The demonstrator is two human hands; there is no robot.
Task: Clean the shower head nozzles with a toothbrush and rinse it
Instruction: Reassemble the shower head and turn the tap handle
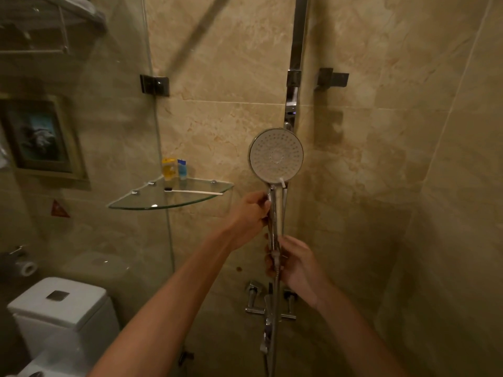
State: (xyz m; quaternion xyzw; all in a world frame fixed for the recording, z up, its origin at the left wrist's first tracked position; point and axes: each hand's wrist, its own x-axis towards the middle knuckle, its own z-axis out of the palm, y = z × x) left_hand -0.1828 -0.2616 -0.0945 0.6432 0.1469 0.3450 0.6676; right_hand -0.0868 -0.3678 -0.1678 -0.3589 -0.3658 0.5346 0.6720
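Observation:
The round chrome shower head (pixel 276 155) faces me in front of the wall rail, its white nozzle face upright. My left hand (pixel 249 213) grips the upper part of its chrome handle. My right hand (pixel 295 261) holds the handle's lower end, where the hose joins. A white toothbrush (pixel 194 191) with dark bristles lies flat on the glass corner shelf (pixel 141 204), left of the shower head and apart from both hands.
Two small bottles, yellow (pixel 168 169) and blue (pixel 182 168), stand at the back of the shelf. The chrome mixer tap (pixel 268 308) sits below my hands. A glass partition (pixel 152 131) is on the left, with a white toilet (pixel 62 314) beyond it.

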